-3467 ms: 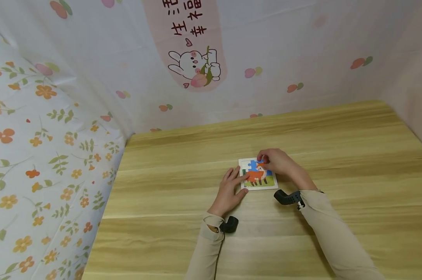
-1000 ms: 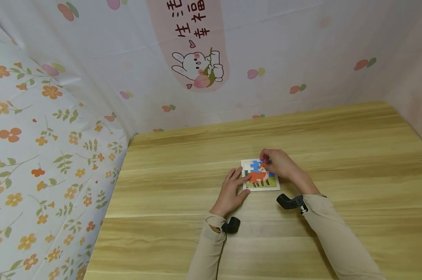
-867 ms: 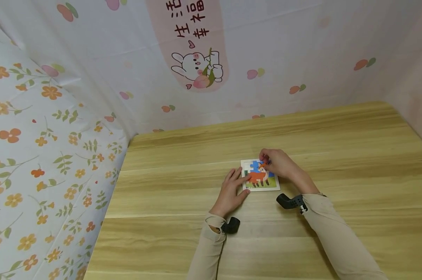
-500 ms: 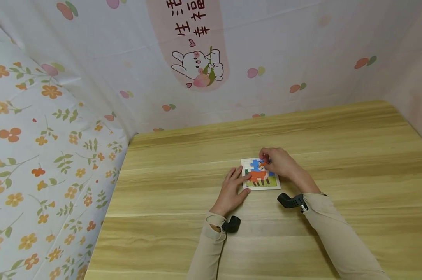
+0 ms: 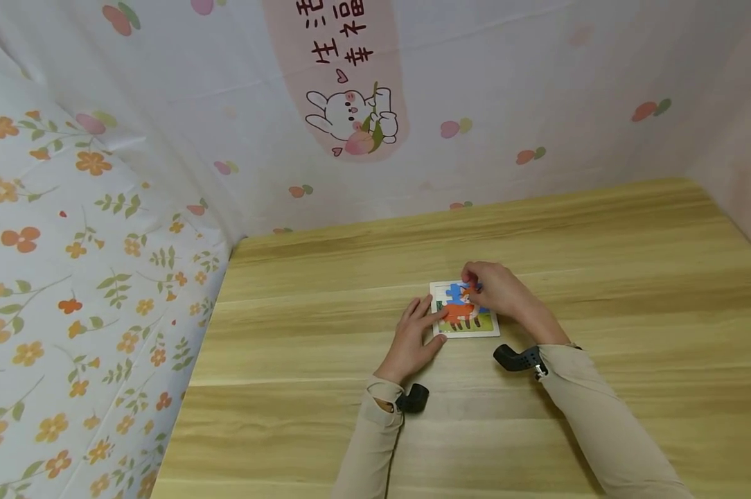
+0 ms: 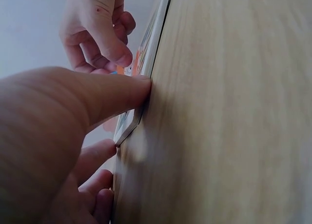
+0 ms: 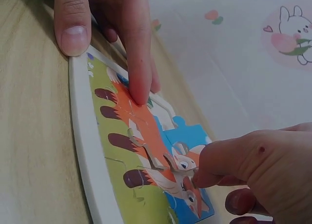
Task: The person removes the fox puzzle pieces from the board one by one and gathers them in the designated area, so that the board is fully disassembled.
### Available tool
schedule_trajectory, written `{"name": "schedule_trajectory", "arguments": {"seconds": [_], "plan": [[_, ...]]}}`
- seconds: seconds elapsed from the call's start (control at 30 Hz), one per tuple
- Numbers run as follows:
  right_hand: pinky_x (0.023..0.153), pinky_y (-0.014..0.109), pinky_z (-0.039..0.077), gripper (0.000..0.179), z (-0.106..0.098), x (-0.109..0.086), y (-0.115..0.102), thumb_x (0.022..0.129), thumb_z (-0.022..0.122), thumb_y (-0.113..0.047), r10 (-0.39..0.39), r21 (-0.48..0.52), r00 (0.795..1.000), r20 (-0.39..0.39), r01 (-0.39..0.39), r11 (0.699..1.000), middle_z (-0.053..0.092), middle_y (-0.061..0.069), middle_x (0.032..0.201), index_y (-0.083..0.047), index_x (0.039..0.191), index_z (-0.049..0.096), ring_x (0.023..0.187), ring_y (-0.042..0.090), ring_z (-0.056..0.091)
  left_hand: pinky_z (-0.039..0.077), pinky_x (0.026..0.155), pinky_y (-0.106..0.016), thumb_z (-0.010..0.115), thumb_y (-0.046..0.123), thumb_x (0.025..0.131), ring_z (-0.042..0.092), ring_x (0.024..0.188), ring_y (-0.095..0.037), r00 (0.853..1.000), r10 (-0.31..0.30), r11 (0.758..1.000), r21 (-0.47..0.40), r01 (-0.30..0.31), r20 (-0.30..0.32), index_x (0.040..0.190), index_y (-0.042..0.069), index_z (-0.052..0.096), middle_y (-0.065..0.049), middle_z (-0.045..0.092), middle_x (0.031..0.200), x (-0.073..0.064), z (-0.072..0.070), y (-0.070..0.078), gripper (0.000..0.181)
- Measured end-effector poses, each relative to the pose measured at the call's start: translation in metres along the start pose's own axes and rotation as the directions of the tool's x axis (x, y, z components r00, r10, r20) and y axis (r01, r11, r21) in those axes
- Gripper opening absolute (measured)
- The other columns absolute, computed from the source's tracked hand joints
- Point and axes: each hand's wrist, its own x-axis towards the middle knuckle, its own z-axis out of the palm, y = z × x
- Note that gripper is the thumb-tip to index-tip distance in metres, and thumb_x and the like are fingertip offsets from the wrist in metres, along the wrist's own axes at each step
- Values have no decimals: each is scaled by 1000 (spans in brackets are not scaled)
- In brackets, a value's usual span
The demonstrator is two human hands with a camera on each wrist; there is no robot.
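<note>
Clearly, from the left, a white curtain [image 5: 110, 270] with orange flowers hangs beside a wooden table [image 5: 301, 388]. Further along, a pale cloth [image 5: 494, 83] bearing a sideways rabbit print [image 5: 344, 111] hangs behind the table. A beige left sleeve [image 5: 364, 443] reaches up the table, a black device [image 5: 416, 398] at its wrist. The left hand [image 5: 409, 343] lies spread, gripping nothing: its thumb presses the near left corner of a white puzzle tray [image 7: 84, 116], its index finger rests on the orange fox [image 7: 146, 124], and the other fingers lie by the tray's left side. The tray is flat on the table between both hands. Its bare white base shows at the upper left, next to a blue piece [image 7: 187, 134]. At the upper right, the right hand [image 5: 499, 290] bends over the fox's head, thumb and fingertips in a narrow pinch on the head piece [image 7: 186, 160]; they cover much of it, so whether it sits level is hard to tell. Rightmost, a second beige sleeve [image 5: 600, 416] carries another black device [image 5: 514, 358].
</note>
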Motion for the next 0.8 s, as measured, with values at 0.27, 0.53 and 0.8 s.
{"name": "schedule_trajectory", "arguments": {"seconds": [0.27,0.53,0.8], "plan": [[62,32,43,19,1,1,0,74,71,0,-1,-2,1000,-8,1,1000,56,4,77,-4,88,59,68,18,49,24,105,-48,61,13,88,23,136,-29,999,23,997,69,-25,23,134,7,50,-15,24,150,-1,0,4,48],[61,33,42,18,3,1,5,71,69,4,-53,11,998,-36,54,999,56,3,74,-3,84,59,66,17,49,25,104,-49,54,10,93,25,136,-23,996,70,985,151,-79,64,141,9,40,-10,36,145,-2,1,7,50],[61,33,42,18,4,3,5,72,69,3,-44,19,999,-28,45,999,56,2,75,-4,85,59,66,17,49,23,105,-46,48,14,96,24,136,-25,995,62,973,217,-76,72,137,15,48,-11,33,146,-3,2,9,41]]}}
